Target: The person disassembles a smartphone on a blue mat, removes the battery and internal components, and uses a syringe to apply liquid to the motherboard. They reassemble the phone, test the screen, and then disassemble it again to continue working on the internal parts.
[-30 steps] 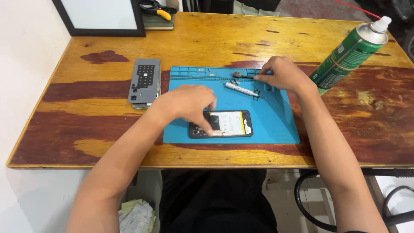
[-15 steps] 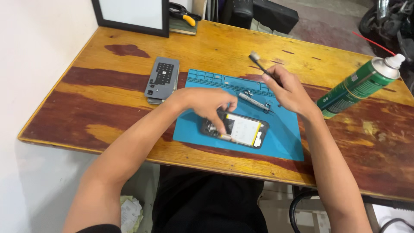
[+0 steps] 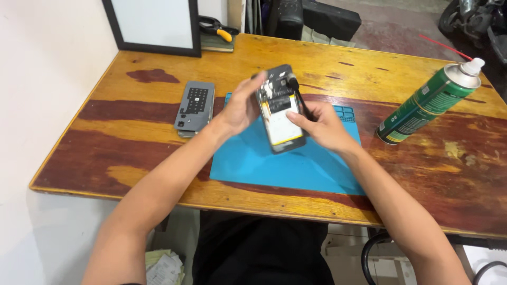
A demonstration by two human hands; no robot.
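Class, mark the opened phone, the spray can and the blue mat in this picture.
phone (image 3: 282, 124), head view, on its pale battery.
spray can (image 3: 428, 105), head view, on its green body.
mat (image 3: 296, 166), head view, on its bare middle.

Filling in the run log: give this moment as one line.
left hand: holds opened phone | right hand: brush on phone | below: blue mat | nearby: spray can
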